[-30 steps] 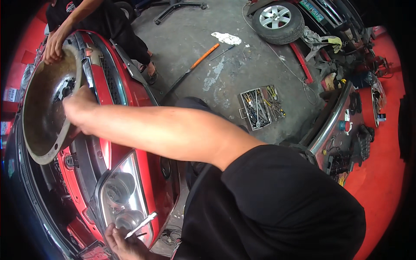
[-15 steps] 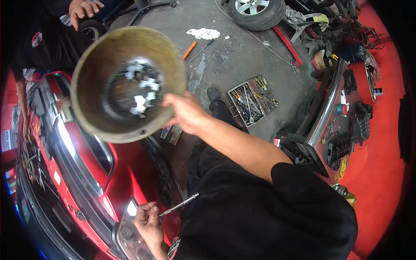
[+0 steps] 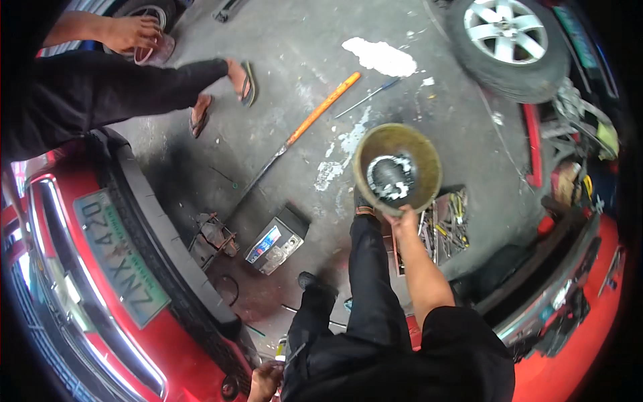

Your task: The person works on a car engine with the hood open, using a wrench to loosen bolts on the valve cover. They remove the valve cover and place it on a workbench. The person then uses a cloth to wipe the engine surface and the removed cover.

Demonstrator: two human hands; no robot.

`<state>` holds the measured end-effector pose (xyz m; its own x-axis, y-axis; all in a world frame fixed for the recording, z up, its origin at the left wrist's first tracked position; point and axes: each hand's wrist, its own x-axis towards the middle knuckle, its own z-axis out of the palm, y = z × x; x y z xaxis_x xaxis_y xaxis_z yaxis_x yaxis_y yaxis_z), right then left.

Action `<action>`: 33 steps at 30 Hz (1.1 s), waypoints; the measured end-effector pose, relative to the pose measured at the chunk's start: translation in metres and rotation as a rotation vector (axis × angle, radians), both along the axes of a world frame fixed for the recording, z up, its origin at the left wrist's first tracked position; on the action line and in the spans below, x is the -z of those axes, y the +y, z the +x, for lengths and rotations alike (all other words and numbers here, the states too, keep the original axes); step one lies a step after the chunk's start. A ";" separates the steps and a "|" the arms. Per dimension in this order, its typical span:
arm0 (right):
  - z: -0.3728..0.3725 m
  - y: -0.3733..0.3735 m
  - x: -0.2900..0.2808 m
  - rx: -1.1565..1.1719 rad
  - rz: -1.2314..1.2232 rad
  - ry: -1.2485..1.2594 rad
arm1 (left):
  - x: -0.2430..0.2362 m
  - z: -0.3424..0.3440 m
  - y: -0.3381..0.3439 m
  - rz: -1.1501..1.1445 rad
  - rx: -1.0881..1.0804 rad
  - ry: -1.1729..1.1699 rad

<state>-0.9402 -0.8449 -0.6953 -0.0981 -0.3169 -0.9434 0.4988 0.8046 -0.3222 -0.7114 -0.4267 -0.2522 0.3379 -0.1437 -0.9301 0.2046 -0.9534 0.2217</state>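
Car plate: a pale, green-tinted plate (image 3: 122,258) on the front of the red car (image 3: 191,358), left of the frame; it bears large dark letters and figures along its length, plain enough to read, with smaller print along its edges.
Grille badge: a bright emblem (image 3: 70,295) on the same car's grille, far left of the frame, its outline blurred.
Box sticker: a blue, white and red label (image 3: 263,244) on the side of a dark box (image 3: 289,228) on the floor (image 3: 295,94), centre of the frame; its lettering is too small to make out.
Far plate: a greenish plate (image 3: 575,37), upper right of the frame; its characters are too blurred to read.
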 end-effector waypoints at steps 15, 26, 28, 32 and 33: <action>0.100 -0.159 0.227 -0.097 0.080 0.027 | 0.135 -0.066 -0.041 0.213 -0.176 0.097; 0.237 -0.294 0.327 -2.192 -1.597 1.403 | 0.182 -0.146 -0.073 0.430 -0.147 0.209; 0.234 -0.303 0.332 -2.332 -1.535 1.335 | 0.192 -0.146 -0.087 0.234 0.223 0.074; 0.223 -0.287 0.325 -2.591 -1.468 1.275 | 0.208 -0.137 -0.100 0.328 0.296 0.162; 0.220 -0.281 0.322 -2.609 -1.473 1.259 | 0.211 -0.134 -0.101 0.386 0.153 0.137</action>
